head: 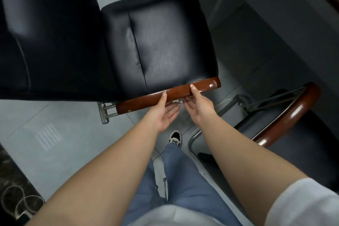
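Note:
A black leather chair (157, 42) with a brown wooden armrest (143, 100) on a chrome frame stands in front of me. My left hand (161, 113) grips the armrest near its middle, thumb on the near face and fingers curled underneath. My right hand (198, 105) grips the same armrest a little further right, thumb on top and fingers under it beside a small chrome fitting (180, 101).
A second chair with a curved wooden armrest (293, 113) and a chrome frame stands close on the right. The floor is grey tile (60, 115). My leg in blue jeans and a dark shoe (175, 137) are below the hands. A dark marble strip (11, 180) runs at the lower left.

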`<control>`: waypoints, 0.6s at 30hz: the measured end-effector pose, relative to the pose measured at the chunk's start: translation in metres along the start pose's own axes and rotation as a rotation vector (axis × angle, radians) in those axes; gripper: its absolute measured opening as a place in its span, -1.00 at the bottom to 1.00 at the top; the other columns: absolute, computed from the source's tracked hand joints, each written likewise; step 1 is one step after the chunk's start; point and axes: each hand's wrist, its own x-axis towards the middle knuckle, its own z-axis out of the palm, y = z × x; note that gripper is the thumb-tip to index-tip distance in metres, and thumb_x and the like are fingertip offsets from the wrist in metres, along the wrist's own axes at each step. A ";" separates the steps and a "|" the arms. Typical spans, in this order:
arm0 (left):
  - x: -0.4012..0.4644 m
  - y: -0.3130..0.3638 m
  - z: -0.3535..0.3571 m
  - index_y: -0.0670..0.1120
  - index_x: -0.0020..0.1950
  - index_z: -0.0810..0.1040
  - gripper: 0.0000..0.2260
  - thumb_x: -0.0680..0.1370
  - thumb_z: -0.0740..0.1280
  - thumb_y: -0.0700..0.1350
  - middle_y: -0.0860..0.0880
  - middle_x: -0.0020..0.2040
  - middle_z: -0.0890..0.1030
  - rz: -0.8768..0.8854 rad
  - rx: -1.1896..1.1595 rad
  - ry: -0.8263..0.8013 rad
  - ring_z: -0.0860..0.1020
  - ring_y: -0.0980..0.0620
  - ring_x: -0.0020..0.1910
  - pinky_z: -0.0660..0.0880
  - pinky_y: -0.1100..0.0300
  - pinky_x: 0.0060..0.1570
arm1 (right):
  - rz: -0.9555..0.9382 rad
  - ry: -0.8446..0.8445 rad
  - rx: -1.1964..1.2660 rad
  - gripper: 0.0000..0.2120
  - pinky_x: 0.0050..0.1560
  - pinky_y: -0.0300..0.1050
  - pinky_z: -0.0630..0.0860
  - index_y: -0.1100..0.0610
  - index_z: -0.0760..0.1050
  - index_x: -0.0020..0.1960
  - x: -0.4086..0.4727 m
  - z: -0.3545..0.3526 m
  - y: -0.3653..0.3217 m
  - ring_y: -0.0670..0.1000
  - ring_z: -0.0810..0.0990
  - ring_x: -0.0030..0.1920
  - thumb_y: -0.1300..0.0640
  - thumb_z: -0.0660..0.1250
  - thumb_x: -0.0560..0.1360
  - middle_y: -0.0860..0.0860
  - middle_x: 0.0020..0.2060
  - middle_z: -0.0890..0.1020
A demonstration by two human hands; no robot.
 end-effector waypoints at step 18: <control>0.003 0.090 -0.085 -0.02 0.01 0.58 -0.77 0.45 0.39 0.08 0.01 -0.01 0.60 0.379 0.995 0.029 0.53 0.15 -0.10 0.43 0.40 -0.22 | 0.108 -0.034 0.146 -0.64 0.36 0.01 0.35 0.17 0.41 0.21 -0.022 0.059 0.069 0.05 0.50 0.22 0.04 0.35 0.49 0.12 0.16 0.57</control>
